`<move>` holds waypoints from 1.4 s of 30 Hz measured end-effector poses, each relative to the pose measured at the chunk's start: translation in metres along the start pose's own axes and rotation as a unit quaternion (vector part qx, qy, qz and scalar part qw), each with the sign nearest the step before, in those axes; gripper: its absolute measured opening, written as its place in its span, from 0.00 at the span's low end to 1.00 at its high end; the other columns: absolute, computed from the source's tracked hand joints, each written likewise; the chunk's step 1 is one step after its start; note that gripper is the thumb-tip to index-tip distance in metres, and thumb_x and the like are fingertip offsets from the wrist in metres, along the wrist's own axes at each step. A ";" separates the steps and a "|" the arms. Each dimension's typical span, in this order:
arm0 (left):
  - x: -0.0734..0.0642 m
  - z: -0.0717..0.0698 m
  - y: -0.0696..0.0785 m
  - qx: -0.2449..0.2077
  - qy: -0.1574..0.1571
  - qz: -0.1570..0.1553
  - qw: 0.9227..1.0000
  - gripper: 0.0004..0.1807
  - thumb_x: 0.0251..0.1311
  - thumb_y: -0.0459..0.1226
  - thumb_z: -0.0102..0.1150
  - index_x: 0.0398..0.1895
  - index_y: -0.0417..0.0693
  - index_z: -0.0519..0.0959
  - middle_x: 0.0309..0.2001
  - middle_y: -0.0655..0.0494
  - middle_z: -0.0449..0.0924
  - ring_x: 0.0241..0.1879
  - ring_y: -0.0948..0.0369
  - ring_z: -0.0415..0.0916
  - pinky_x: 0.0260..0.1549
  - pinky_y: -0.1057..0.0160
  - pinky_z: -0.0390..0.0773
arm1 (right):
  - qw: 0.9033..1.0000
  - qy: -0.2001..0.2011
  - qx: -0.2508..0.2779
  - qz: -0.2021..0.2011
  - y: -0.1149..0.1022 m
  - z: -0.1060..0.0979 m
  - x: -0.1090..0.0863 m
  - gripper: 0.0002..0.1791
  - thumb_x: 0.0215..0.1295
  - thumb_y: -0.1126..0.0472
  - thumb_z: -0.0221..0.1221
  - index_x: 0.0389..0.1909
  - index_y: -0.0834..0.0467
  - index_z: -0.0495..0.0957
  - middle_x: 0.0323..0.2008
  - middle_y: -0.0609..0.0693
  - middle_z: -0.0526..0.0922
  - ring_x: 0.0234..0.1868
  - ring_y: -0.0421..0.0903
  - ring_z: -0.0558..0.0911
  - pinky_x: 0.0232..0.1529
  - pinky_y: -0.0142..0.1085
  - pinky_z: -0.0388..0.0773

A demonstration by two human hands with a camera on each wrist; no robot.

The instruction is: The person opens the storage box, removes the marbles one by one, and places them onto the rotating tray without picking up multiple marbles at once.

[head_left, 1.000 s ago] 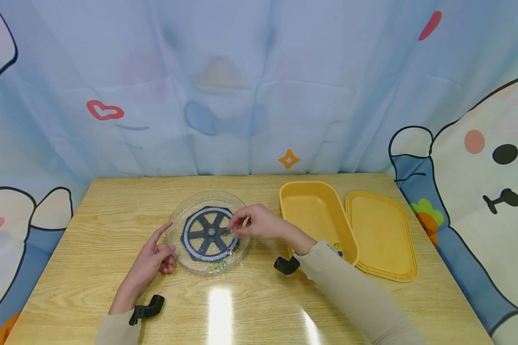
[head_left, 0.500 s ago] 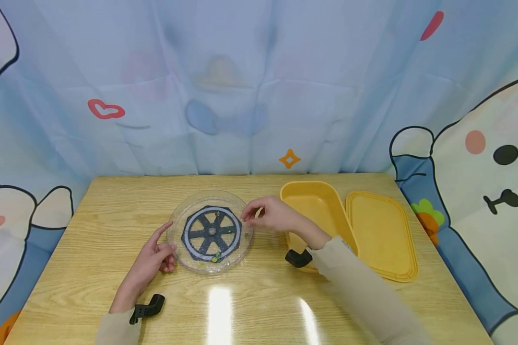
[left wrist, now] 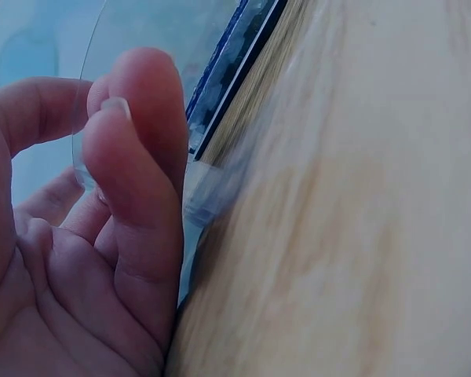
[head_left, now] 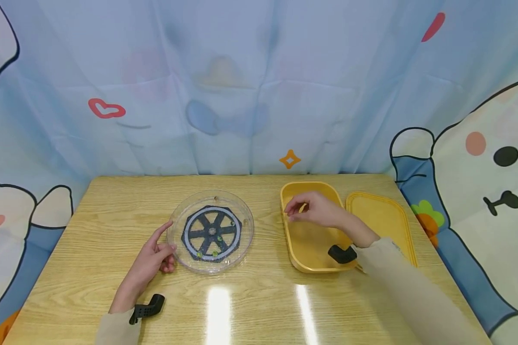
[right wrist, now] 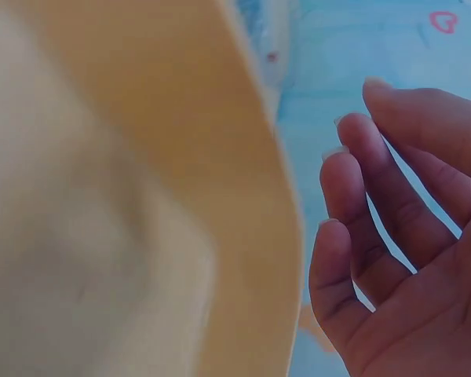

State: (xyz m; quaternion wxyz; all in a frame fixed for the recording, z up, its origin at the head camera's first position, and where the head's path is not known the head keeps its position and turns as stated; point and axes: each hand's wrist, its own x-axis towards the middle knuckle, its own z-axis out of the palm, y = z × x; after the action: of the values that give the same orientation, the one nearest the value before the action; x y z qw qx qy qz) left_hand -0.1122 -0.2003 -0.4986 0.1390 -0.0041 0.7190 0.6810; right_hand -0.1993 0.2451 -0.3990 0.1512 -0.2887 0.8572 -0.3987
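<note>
A clear round dish [head_left: 247, 242] lies on the table around a dark wheel-shaped piece [head_left: 195, 235] with a pale ring. Small glass marbles, among them a green one [head_left: 215, 254], are scattered in the dish. My left hand [head_left: 151, 256] rests at its left edge, the index finger stretched along the rim and the thumb touching the side. The other fingers of that hand are bent. Over the yellow tub [head_left: 300, 254] hovers my right hand [head_left: 319, 208], with loosely bent fingers and nothing visible in them. The tub's wall [right wrist: 255, 259] fills the left of the right wrist view.
The matching yellow lid [head_left: 386, 223] lies flat right of the tub, partly behind the right arm. Wooden table surface [head_left: 263, 297] lies between dish and tub and in front of them. A printed blue curtain [head_left: 241, 139] hangs behind the table.
My right hand has moved from above the dish rightward to above the tub. The marbles in the dish have shifted about, the green ones spreading along its lower part. The left hand stays put.
</note>
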 end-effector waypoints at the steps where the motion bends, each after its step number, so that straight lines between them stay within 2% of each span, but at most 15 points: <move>1: 0.000 0.000 0.000 0.000 -0.001 0.000 1.000 0.37 0.72 0.32 0.52 0.79 0.58 0.51 0.24 0.48 0.75 0.20 0.58 0.76 0.21 0.64 0.76 | 1.000 -0.009 -0.006 0.003 0.004 -0.003 -0.004 0.06 0.63 0.67 0.67 0.40 0.62 0.85 0.36 0.51 0.85 0.37 0.46 0.82 0.40 0.40 0.80; 8: 0.001 0.000 -0.001 -0.001 -0.002 0.002 1.000 0.37 0.72 0.32 0.52 0.79 0.59 0.50 0.23 0.48 0.75 0.20 0.58 0.77 0.21 0.65 0.76 | 0.995 -0.075 -0.064 0.013 0.021 -0.016 -0.038 0.07 0.62 0.68 0.66 0.41 0.61 0.84 0.33 0.45 0.85 0.34 0.40 0.81 0.36 0.36 0.80; 12: 0.000 0.000 0.000 -0.001 0.001 0.003 1.000 0.37 0.72 0.32 0.52 0.79 0.59 0.51 0.23 0.49 0.75 0.20 0.58 0.77 0.20 0.65 0.75 | 0.989 -0.101 -0.105 -0.007 0.025 -0.016 -0.054 0.07 0.60 0.69 0.68 0.40 0.59 0.85 0.32 0.44 0.85 0.33 0.38 0.80 0.36 0.35 0.79; 16: 0.000 -0.001 0.000 0.000 0.001 0.004 1.000 0.37 0.72 0.32 0.51 0.79 0.59 0.50 0.23 0.49 0.75 0.20 0.59 0.77 0.20 0.65 0.75 | 0.983 -0.115 -0.144 -0.016 0.026 -0.016 -0.064 0.08 0.58 0.69 0.68 0.38 0.57 0.85 0.32 0.44 0.84 0.32 0.37 0.78 0.35 0.34 0.78; 22: 0.001 -0.001 0.000 0.000 0.002 0.001 1.000 0.37 0.72 0.32 0.52 0.79 0.60 0.51 0.23 0.49 0.75 0.20 0.58 0.77 0.20 0.65 0.75 | 0.976 -0.134 -0.172 0.011 0.026 -0.013 -0.070 0.10 0.55 0.71 0.69 0.37 0.56 0.85 0.29 0.41 0.81 0.30 0.37 0.75 0.33 0.33 0.76; 25: 0.001 -0.001 -0.001 -0.002 0.002 -0.001 1.000 0.37 0.72 0.32 0.52 0.79 0.60 0.51 0.23 0.49 0.75 0.20 0.58 0.77 0.21 0.65 0.75 | 0.967 -0.145 -0.209 0.021 0.026 -0.010 -0.071 0.12 0.54 0.72 0.69 0.37 0.55 0.84 0.28 0.40 0.79 0.29 0.36 0.73 0.33 0.33 0.74; 28: 0.000 -0.001 -0.001 -0.003 0.002 -0.003 1.000 0.37 0.72 0.32 0.52 0.79 0.60 0.51 0.23 0.49 0.75 0.20 0.58 0.77 0.21 0.65 0.75 | 0.954 -0.160 -0.252 0.035 0.025 -0.007 -0.071 0.15 0.52 0.75 0.67 0.37 0.54 0.84 0.28 0.40 0.76 0.29 0.37 0.71 0.33 0.34 0.73; 31: 0.000 0.000 -0.002 -0.004 0.000 -0.002 1.000 0.37 0.72 0.32 0.52 0.79 0.60 0.51 0.23 0.49 0.75 0.20 0.58 0.77 0.21 0.65 0.75 | 0.940 -0.177 -0.290 0.044 0.025 -0.004 -0.071 0.16 0.49 0.78 0.65 0.32 0.53 0.82 0.25 0.40 0.72 0.27 0.38 0.69 0.31 0.35 0.69; 34: 0.000 0.000 -0.002 -0.004 0.000 -0.001 1.000 0.37 0.72 0.32 0.52 0.79 0.60 0.51 0.23 0.49 0.75 0.20 0.58 0.77 0.21 0.65 0.76 | 0.929 -0.184 -0.320 0.036 0.026 -0.001 -0.072 0.18 0.46 0.81 0.62 0.24 0.52 0.77 0.21 0.40 0.67 0.25 0.39 0.66 0.29 0.34 0.65; 36: 0.000 0.000 -0.002 -0.004 0.000 0.000 1.000 0.37 0.72 0.32 0.52 0.79 0.60 0.51 0.23 0.49 0.75 0.20 0.58 0.77 0.21 0.65 0.76 | 0.924 -0.184 -0.333 0.032 0.026 0.001 -0.073 0.20 0.46 0.82 0.61 0.22 0.51 0.74 0.20 0.40 0.63 0.24 0.40 0.64 0.28 0.34 0.63; 42: 0.000 0.000 -0.001 -0.002 0.002 0.000 1.000 0.37 0.72 0.32 0.52 0.79 0.60 0.51 0.23 0.50 0.75 0.19 0.58 0.77 0.21 0.65 0.76 | 0.918 -0.186 -0.348 0.025 0.027 0.002 -0.075 0.21 0.45 0.83 0.60 0.20 0.51 0.72 0.20 0.40 0.62 0.24 0.40 0.64 0.29 0.34 0.63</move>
State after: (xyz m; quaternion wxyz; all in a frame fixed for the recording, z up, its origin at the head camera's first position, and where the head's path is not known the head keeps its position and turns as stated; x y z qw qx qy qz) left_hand -0.1124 -0.2007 -0.4998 0.1378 -0.0054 0.7178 0.6825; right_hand -0.1490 0.3038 -0.4187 0.2082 -0.3705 0.9051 -0.0100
